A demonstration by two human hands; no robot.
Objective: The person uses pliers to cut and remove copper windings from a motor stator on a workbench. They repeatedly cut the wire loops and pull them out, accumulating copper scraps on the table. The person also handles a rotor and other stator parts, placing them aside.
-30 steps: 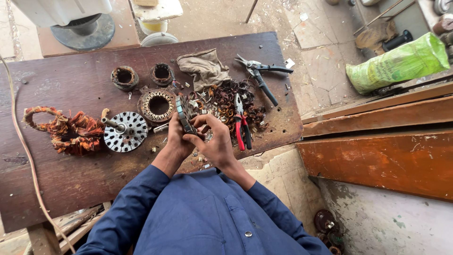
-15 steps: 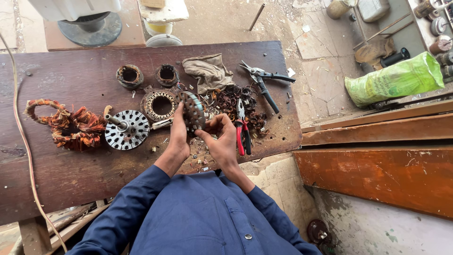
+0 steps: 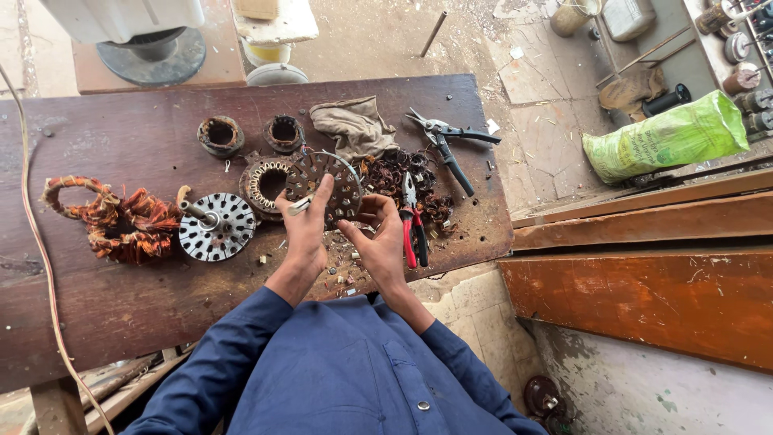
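Both of my hands hold a round slotted metal disc [image 3: 336, 181], tilted up above the dark wooden bench [image 3: 121, 306]. My left hand [image 3: 304, 229] grips its left edge with a finger across the face. My right hand [image 3: 378, 234] pinches its lower right edge. A ring-shaped stator core [image 3: 267, 182] lies just left of the disc. Red-handled pliers [image 3: 413, 225] lie beside my right hand. Blue sleeves cover both arms.
A round perforated rotor with a shaft [image 3: 214, 225] and a tangle of copper winding [image 3: 117, 217] lie at the left. Two small rusty rings [image 3: 221, 134], a rag [image 3: 354, 125], black-handled cutters [image 3: 447, 145] and a heap of wire scraps [image 3: 403, 173] lie behind. A green bag [image 3: 664, 141] lies on planks at the right.
The disc has turned from edge-on to face-on and risen a little. Both hands have shifted with it, fingers spread on its rim.
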